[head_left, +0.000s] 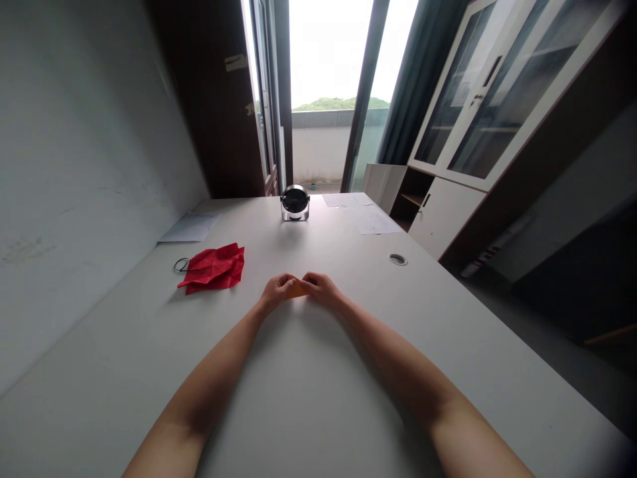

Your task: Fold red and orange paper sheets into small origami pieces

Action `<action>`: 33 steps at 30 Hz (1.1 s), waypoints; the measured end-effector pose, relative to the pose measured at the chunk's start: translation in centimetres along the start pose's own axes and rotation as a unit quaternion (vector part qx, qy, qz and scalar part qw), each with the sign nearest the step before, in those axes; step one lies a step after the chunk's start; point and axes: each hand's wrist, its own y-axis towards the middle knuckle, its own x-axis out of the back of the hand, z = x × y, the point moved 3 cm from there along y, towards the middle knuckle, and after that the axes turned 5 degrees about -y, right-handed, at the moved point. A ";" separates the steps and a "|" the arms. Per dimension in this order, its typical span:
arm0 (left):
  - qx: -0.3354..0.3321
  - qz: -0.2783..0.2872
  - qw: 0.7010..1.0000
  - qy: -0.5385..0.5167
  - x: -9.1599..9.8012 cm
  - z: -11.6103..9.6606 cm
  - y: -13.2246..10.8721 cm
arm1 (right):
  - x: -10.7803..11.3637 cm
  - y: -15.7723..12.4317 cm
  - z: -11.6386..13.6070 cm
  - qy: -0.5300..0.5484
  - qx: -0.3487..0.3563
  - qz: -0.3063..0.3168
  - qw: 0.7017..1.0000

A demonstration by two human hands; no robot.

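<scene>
Both hands meet near the middle of the white table (293,398), with a small orange piece (296,289) between them. The piece looks thin and flat, like folded paper. My left hand (276,292) pinches its left side, fingers closed. On the other side, my right hand (321,288) grips the upper right part between thumb and fingers. The fingers cover part of the piece, so its full shape is hidden. To the left of my hands lies a crumpled red cloth or bag (215,267) with a thin dark loop (181,265) at its left end.
A round black and silver device (295,202) stands at the table's far edge. Paper sheets lie at the back left (190,228) and back right (375,220). A round cable hole (398,259) is at the right. A wall borders the left side.
</scene>
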 end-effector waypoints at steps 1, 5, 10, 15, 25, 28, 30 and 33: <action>-0.001 0.002 1.000 0.001 0.0 0.0 0.0 | 0.0 0.0 0.0 0.000 0.000 0.001 1.000; 0.000 0.009 1.000 0.006 0.0 -0.1 0.0 | -0.1 0.0 -0.2 -0.001 -0.001 0.005 1.000; -0.002 0.006 1.000 0.017 0.1 0.1 0.0 | -0.1 0.0 -0.1 0.000 -0.007 0.004 1.000; 0.003 0.000 1.000 0.017 0.1 0.2 0.0 | 0.0 -0.1 0.1 0.002 -0.008 0.005 1.000; 0.004 0.001 1.000 0.022 0.0 0.1 0.0 | -0.1 0.0 0.0 -0.009 -0.010 0.005 1.000; 0.003 0.003 1.000 0.025 0.0 0.2 0.0 | -0.2 0.0 -0.2 -0.015 -0.007 0.005 1.000; 0.002 0.006 1.000 0.025 0.0 0.2 0.0 | -0.2 0.0 -0.2 -0.019 -0.004 0.004 1.000; 0.002 0.004 1.000 0.026 0.0 0.2 0.1 | -0.2 0.1 -0.2 -0.024 -0.001 0.004 1.000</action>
